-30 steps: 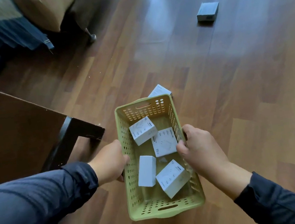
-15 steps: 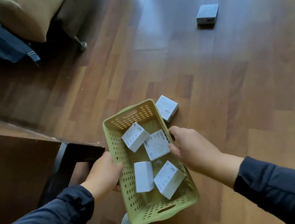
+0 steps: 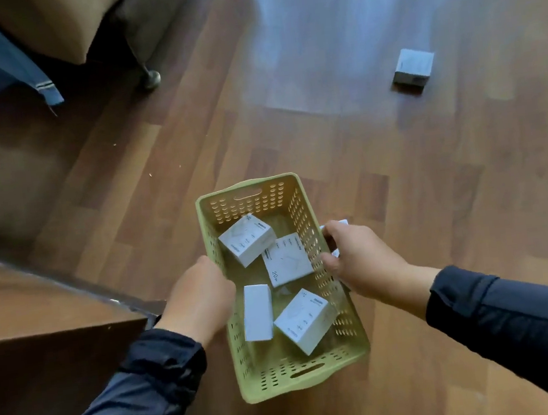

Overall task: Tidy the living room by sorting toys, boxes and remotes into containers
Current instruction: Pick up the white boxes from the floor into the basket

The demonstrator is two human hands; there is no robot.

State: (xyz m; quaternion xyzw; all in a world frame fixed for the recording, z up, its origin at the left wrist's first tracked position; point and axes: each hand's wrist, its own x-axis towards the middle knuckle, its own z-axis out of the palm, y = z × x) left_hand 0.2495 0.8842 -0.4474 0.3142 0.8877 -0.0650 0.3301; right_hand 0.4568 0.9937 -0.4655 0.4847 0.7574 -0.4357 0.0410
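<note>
I'm carrying the green basket (image 3: 296, 382) over the floor, left hand (image 3: 198, 297) and right hand (image 3: 363, 258) each clamped on a long wall, and the nearest loose box (image 3: 413, 66) lies ahead-right, well apart, nearer my right hand.

Cool daylight falls from the far side and glares in a pale blue-white patch on the wooden floor (image 3: 331, 38). The near left, around the dark bench (image 3: 44, 373), lies in shadow. The whole picture is soft with motion blur, and straight lines bend near the edges.
</note>
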